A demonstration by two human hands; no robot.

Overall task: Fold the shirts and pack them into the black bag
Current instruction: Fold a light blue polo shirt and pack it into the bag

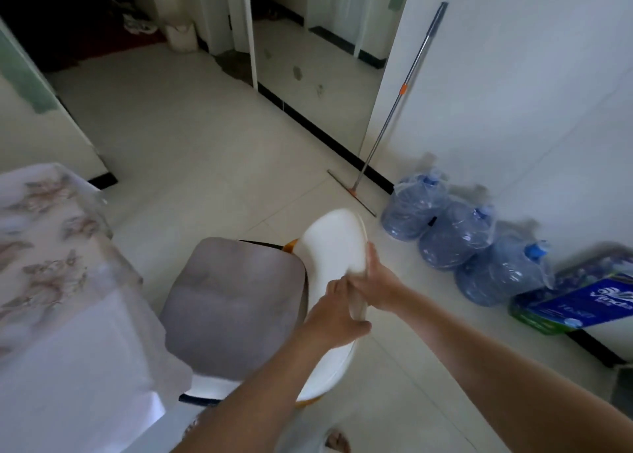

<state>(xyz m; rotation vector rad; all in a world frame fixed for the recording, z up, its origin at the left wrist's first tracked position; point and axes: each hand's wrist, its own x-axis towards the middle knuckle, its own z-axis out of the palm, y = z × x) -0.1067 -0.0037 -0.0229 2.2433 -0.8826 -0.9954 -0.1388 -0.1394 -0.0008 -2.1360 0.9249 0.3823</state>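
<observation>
No shirt and no black bag show in the head view. Both hands hold the white backrest (330, 243) of a chair with a grey padded seat (233, 302). My left hand (337, 312) grips the backrest's top edge from the near side. My right hand (375, 281) clasps the same edge just beyond it, fingers wrapped over the rim. The chair stands beside a table (58, 281) covered with a white, brown-patterned cloth under clear plastic, at the left.
Three blue water jugs (455, 233) in plastic wrap line the right wall, with a blue tissue pack (579, 302) beside them. A floor squeegee (394, 110) leans against the wall corner. A foot (337, 440) shows at the bottom. Pale tiled floor stretches toward a doorway.
</observation>
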